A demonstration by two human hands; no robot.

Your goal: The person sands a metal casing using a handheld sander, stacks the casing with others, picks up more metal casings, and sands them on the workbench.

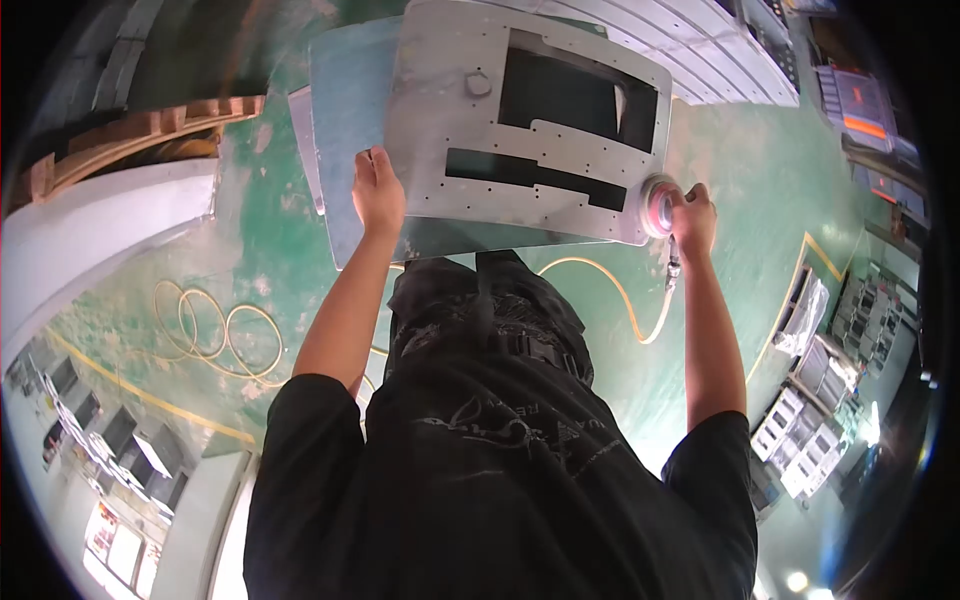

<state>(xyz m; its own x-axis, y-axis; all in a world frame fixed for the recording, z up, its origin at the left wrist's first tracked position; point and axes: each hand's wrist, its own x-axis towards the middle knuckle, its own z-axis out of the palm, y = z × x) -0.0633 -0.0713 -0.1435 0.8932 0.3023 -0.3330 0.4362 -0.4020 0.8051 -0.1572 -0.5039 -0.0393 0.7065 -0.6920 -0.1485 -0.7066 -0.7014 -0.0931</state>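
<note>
A grey metal panel (420, 130) with cut-out openings and small holes lies in front of me, over a larger bluish sheet (350, 110). My left hand (379, 192) is closed on the panel's left edge, thumb and fingers pinching it. At the lower right corner, my right hand (694, 218) grips a round pneumatic sander (658, 206) with a pinkish body. Its disc rests against the panel's right edge. An air hose fitting hangs below that hand. What carries the bluish sheet is hidden.
A yellow air hose (630, 300) runs behind my legs and coils on the green floor (270, 210) at left. Wooden pallet boards (160, 125) and a white panel (130, 225) stand left. Ribbed pale panels (700, 45) lie at upper right; stacked metal parts (795, 440) stand right.
</note>
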